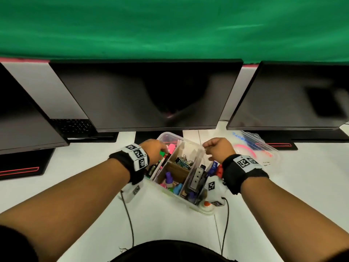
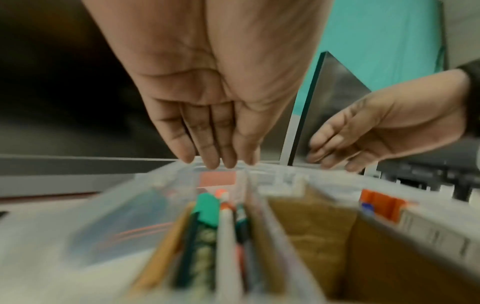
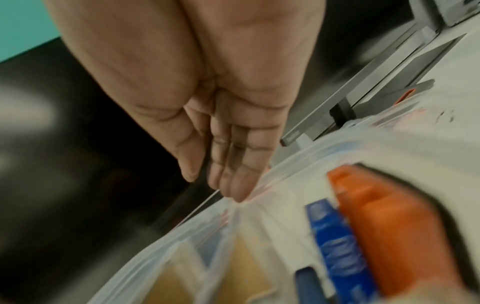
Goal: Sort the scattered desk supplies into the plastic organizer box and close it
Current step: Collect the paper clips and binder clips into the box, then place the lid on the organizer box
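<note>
The clear plastic organizer box (image 1: 189, 204) stands uncovered on the white desk in front of the middle monitor. Its left compartment holds pens and markers (image 2: 207, 214). The middle compartments hold paper clips (image 1: 184, 160) and a purple piece (image 1: 169, 177), and a grey metal tool (image 1: 196, 178) lies further right. My left hand (image 1: 155, 149) reaches over the pen compartment, its straight fingers (image 2: 218, 160) at the far rim. My right hand (image 1: 217, 147) hovers over the box's right side with its fingertips (image 3: 233, 191) touching the rim, above a blue item (image 3: 337, 246) and an orange one (image 3: 384, 226). Neither hand holds anything.
The clear lid (image 1: 260, 148), marked in pink and blue, lies on the desk just right of the box. Three dark monitors (image 1: 151, 95) stand close behind, with a black keyboard (image 1: 73, 126) back left. Thin cables (image 1: 130, 220) trail across the desk toward me.
</note>
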Tool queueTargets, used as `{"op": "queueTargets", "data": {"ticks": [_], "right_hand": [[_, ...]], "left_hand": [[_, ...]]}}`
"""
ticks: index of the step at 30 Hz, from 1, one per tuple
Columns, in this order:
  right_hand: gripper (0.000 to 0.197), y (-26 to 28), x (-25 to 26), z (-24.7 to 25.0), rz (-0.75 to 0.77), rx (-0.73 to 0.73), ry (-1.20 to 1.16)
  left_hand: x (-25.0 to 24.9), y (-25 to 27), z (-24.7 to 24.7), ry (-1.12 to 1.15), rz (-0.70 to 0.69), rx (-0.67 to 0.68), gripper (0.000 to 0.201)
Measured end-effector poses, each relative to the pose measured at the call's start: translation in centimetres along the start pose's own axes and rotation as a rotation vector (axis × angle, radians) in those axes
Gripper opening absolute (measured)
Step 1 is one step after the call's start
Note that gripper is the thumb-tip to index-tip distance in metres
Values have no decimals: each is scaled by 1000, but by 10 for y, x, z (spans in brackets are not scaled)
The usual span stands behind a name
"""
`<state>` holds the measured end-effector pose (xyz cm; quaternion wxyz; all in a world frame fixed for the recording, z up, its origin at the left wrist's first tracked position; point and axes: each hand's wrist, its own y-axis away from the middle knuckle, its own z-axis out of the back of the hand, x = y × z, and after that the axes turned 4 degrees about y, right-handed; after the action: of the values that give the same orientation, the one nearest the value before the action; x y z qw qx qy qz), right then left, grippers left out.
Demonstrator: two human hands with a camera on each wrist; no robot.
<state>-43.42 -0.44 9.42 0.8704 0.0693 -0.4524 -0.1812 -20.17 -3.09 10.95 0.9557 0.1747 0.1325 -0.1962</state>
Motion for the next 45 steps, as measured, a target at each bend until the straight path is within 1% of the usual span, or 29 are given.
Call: {"op": "queueTargets", "data": {"ticks": [2, 4, 6, 7, 9, 12, 14, 15, 18, 19, 23, 28, 32, 34, 37, 40, 42, 45], "right_hand": [[28, -6, -19, 18, -54, -80, -1], [30, -13, -40, 31, -110, -142, 61], [18, -18, -54, 37, -143, -174, 187], [16, -21, -59, 37, -150, -171, 230], [24, -24, -69, 32, -153, -139, 337], [32, -22, -83, 29, -172, -91, 551], [38, -20, -98, 28, -200, -63, 608], [42, -17, -105, 27, -220, -43, 648], [53, -15, -127, 22, -261, 13, 748], [55, -13, -131, 20, -274, 18, 766], [61, -11, -147, 13, -300, 31, 800], [50, -2, -159, 9, -277, 22, 862], [41, 10, -155, 1, -253, 5, 921], [40, 19, -154, -8, -198, 14, 959], [44, 34, -154, -25, -64, 65, 1007], [45, 46, -147, -33, -9, 108, 1059], [43, 51, -134, -31, 12, 82, 1052], [42, 56, -102, -19, 97, -44, 961]], "left_hand": [[17, 10, -2, -55, 35, 41, 30], [25, 16, -7, -60, 31, 26, 31], [22, 18, -13, -89, 12, -21, 36], [21, 18, -17, -93, 10, -61, 38], [22, 21, -25, -73, 43, -106, 44], [32, 27, -36, -27, 101, -106, 47], [36, 32, -40, 78, 132, -107, 48], [37, 33, -42, 109, 143, -107, 52], [41, 34, -45, 111, 185, -94, 77], [42, 34, -45, 121, 203, -84, 82], [50, 40, -50, 134, 260, -91, 87], [65, 54, -57, 171, 316, -128, 89], [75, 65, -59, 156, 346, -135, 90], [80, 71, -59, 153, 360, -129, 90], [90, 79, -57, 152, 386, -129, 90], [96, 86, -54, 144, 403, -122, 89], [98, 87, -52, 132, 404, -110, 89], [100, 86, -48, 116, 406, -83, 89]]}}
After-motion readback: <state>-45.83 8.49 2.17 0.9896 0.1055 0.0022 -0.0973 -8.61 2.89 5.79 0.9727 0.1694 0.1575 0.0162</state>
